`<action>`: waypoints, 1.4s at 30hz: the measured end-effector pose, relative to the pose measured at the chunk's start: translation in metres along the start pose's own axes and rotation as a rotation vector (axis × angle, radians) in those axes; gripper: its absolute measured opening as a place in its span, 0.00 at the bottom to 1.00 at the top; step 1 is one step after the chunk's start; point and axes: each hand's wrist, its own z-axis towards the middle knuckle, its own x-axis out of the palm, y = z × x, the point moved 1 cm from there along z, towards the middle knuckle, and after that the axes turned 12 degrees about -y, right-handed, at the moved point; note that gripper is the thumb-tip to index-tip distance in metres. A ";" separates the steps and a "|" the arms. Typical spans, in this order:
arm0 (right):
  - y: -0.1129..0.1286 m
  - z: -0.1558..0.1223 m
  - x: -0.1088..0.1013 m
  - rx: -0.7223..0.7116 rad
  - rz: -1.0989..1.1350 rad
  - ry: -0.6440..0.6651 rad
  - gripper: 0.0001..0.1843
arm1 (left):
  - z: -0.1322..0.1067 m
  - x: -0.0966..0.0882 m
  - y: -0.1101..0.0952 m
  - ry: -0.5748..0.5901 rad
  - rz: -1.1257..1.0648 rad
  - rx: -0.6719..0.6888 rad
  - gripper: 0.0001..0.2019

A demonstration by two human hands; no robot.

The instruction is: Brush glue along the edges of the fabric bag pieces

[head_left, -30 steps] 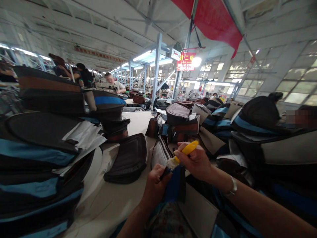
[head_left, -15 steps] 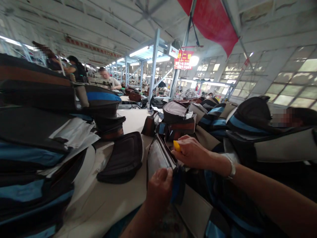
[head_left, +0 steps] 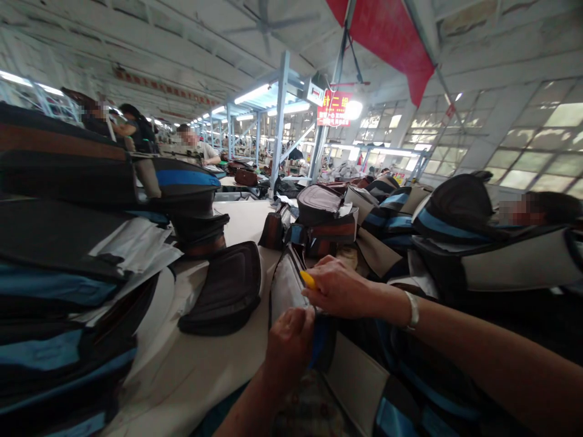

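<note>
On the surface [head_left: 191, 367], the bag [head_left: 286, 279] stands on edge, probably to expose its rim. The left hand [head_left: 291, 341] pinches its near end between the fingers, seemingly steadying it; the right hand [head_left: 339, 288] has fingers clamped on the yellow handle [head_left: 308, 280], just beside that rim.

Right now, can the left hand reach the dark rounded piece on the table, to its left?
Probably yes: only tabletop shows between the left hand and the dark rounded piece, though that hand seems to pinch the pale panel.
</note>
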 end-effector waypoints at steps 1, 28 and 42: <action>-0.004 0.000 0.000 0.010 0.010 0.002 0.11 | 0.000 -0.001 0.003 -0.008 -0.021 0.012 0.11; 0.056 -0.023 0.081 1.116 2.006 -0.358 0.15 | -0.054 -0.062 0.020 -0.108 -0.128 -0.823 0.14; 0.031 0.025 0.038 0.606 0.621 -0.618 0.15 | 0.004 -0.062 0.030 0.021 -0.437 -1.007 0.09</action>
